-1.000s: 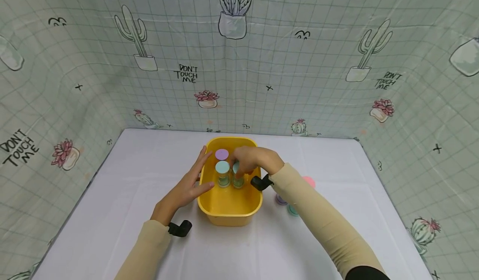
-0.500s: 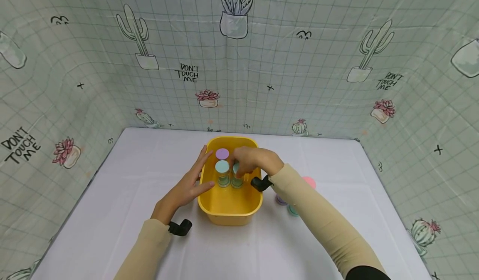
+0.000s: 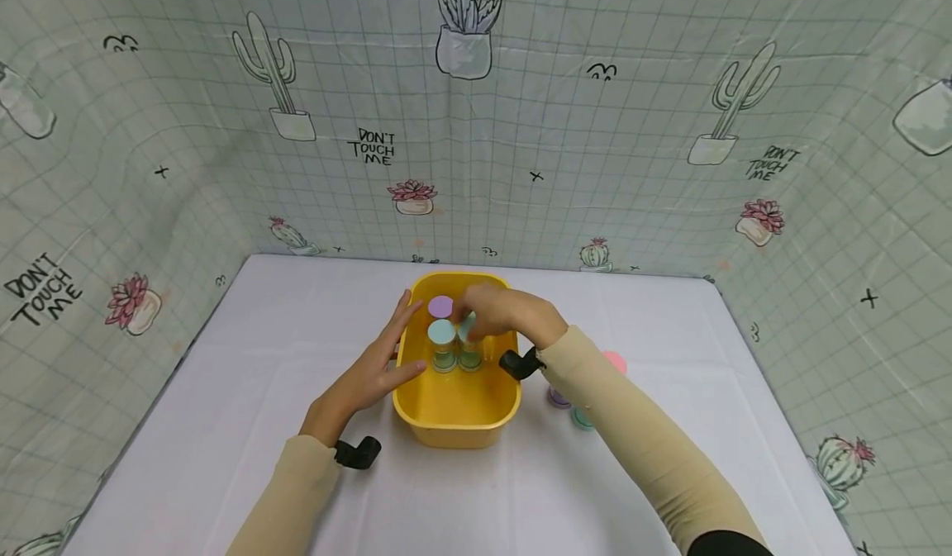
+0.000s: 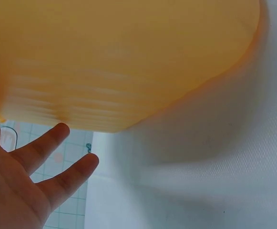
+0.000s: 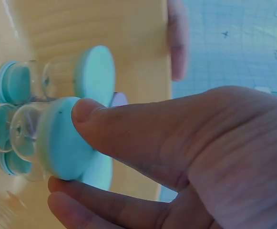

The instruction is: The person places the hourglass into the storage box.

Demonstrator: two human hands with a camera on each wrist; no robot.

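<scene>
A yellow plastic bin stands on the table, holding several small sand timers. My right hand reaches into it, thumb and fingertips at opposite edges of the teal cap of one sand timer. Just left of that one, a second teal-capped sand timer stands upright. Behind them shows a purple cap. Other teal caps appear close behind in the right wrist view. My left hand lies along the bin's left side, fingers spread and straight, thumb over the rim. The left wrist view shows these fingers beside the bin's outer wall.
Right of the bin, partly behind my right sleeve, lie a pink-capped piece, a purple one and a teal one. A white cloth covers the table. Patterned curtain surrounds the back and sides.
My right hand has lifted slightly and shifted a little left at the teal cap; the sand timer under it stands nearer its neighbour. My left hand has stayed put.
</scene>
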